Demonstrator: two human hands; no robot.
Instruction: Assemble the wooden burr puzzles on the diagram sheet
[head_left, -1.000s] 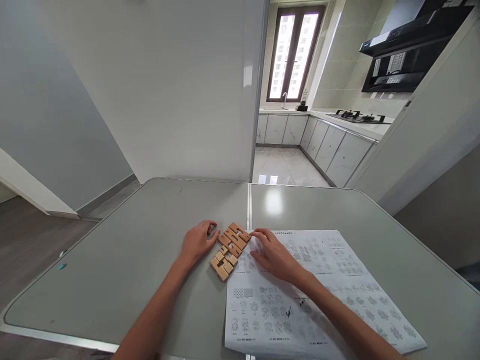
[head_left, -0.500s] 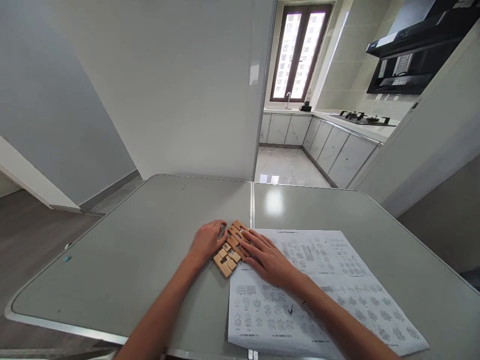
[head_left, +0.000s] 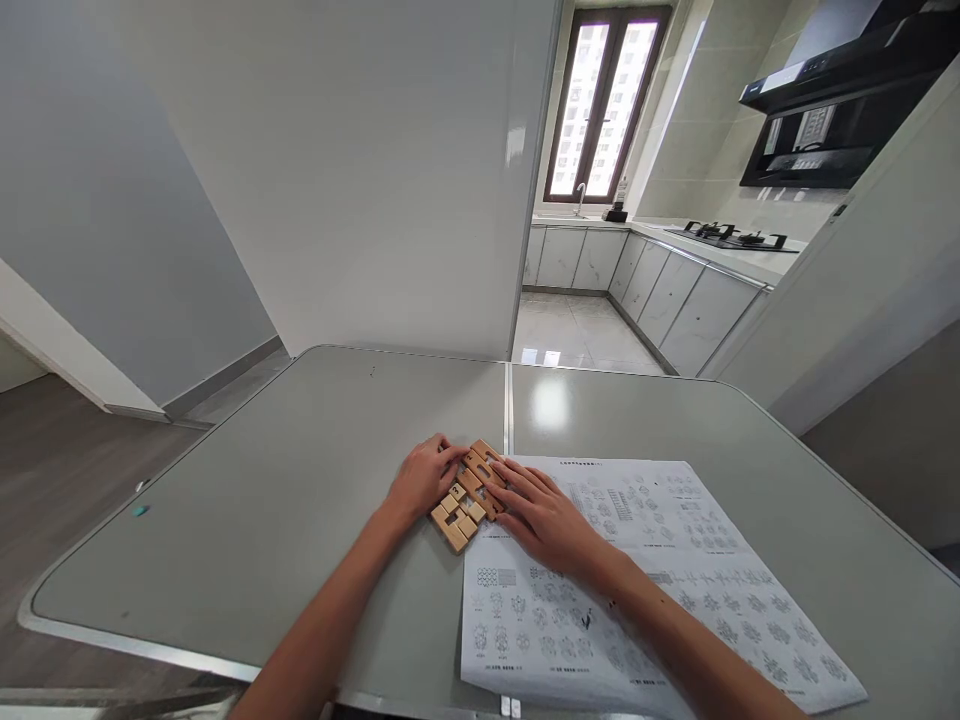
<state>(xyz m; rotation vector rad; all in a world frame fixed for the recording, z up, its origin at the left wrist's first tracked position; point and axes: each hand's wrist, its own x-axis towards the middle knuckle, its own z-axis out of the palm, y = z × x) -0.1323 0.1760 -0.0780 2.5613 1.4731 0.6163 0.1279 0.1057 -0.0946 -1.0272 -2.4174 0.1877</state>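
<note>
A cluster of notched wooden puzzle blocks [head_left: 466, 495] lies flat on the grey table [head_left: 262, 500], packed side by side. My left hand [head_left: 421, 478] rests against the cluster's left side, its fingers curled onto the far blocks. From the right, my right hand [head_left: 541, 512] lies flat with fingers stretched out, fingertips pressing the blocks' right edge. Both hands squeeze the blocks together between them. Neither hand lifts a block.
A large printed instruction sheet [head_left: 652, 580] with many small diagrams lies under my right hand and wrist, reaching the table's near edge. A seam [head_left: 508, 400] runs down the table's middle. Beyond a white wall [head_left: 360, 170] a kitchen with counters [head_left: 697, 300] opens.
My two hands have closed in on the blocks from both sides, pushing the spread pieces into a tighter cluster. My right hand moved left from the paper onto the blocks.
</note>
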